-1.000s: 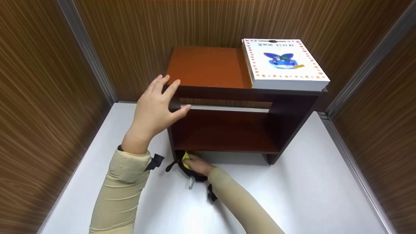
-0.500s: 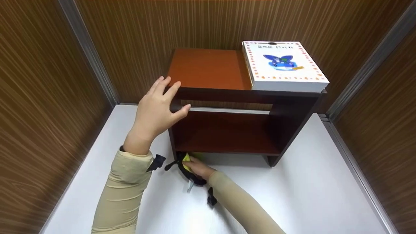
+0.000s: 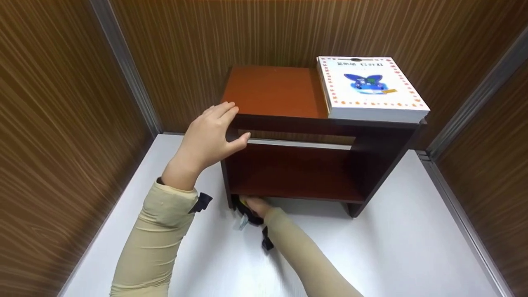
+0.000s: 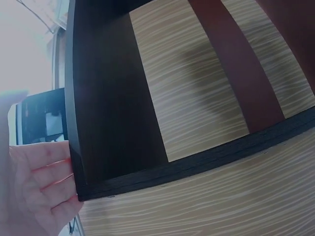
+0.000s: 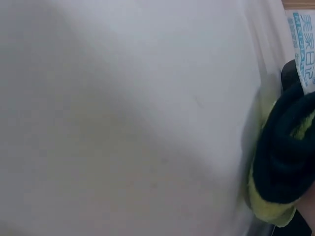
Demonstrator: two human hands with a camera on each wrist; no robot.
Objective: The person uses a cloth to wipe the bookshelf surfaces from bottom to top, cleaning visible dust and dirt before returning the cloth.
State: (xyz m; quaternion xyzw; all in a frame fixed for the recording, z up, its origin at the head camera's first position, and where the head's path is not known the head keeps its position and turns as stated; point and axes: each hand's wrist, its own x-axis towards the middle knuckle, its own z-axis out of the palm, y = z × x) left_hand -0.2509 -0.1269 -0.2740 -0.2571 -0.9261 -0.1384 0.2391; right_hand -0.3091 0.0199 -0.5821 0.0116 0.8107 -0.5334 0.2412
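Note:
My left hand (image 3: 208,138) rests its fingertips on the upper left front corner of a dark brown shelf unit (image 3: 288,171). In the left wrist view, the fingers of that hand (image 4: 42,187) lie straight against the edge of the side panel (image 4: 118,113). Under the lower board at the left, my right hand (image 3: 256,205) grips a black-and-yellow fabric cleaning piece (image 3: 250,217), its fingertips hidden beneath the board. In the right wrist view, the fabric piece (image 5: 278,167) shows dark cloth with yellow fuzzy edges and a white printed label (image 5: 305,46), close over the white surface.
Thick white picture books (image 3: 371,84) are stacked on the right of the reddish-brown top board (image 3: 274,90). The unit stands on a white tabletop (image 3: 214,264), close to the wood-grain back wall (image 3: 280,33). More wood-grain panels (image 3: 66,136) close off both sides.
My right hand has reached farther in under the lower board with the fabric piece, so less of both shows. My left fingers have drawn closer together at the corner. The head view has shifted slightly.

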